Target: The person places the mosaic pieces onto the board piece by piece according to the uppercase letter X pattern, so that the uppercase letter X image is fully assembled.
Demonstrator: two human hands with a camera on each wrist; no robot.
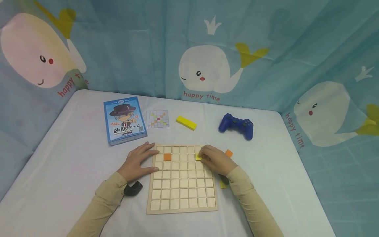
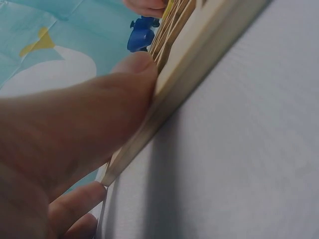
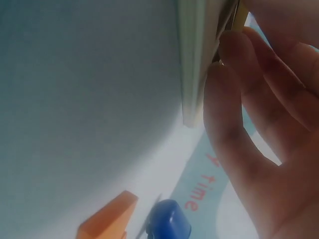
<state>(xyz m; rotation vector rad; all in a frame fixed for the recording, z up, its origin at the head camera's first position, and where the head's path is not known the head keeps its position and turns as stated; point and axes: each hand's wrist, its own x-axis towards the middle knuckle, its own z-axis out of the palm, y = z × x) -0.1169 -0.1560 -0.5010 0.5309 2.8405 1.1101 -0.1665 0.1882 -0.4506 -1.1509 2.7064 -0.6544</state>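
A wooden grid board [image 1: 183, 212] with square recesses lies flat on the table. An orange square tile [image 1: 167, 157] sits in a recess near its upper left. My left hand [image 1: 139, 163] rests at the board's left edge, fingers spread and thumb on the rim; the left wrist view shows that thumb [image 2: 134, 84] against the wooden side. At the upper right of the grid, my right hand [image 1: 217, 159] pinches a yellow square tile [image 1: 198, 157] with curled fingers, close over a recess. In the right wrist view the tile's yellow edge [image 3: 241, 15] shows beyond the fingertips.
Behind the board are a blue game box [image 1: 125, 120], a printed grid card [image 1: 158, 119], a yellow bar [image 1: 186, 122] and a blue game controller [image 1: 236, 126]. An orange piece [image 1: 229, 153] and a yellow piece [image 1: 223, 185] lie partly hidden by the right arm.
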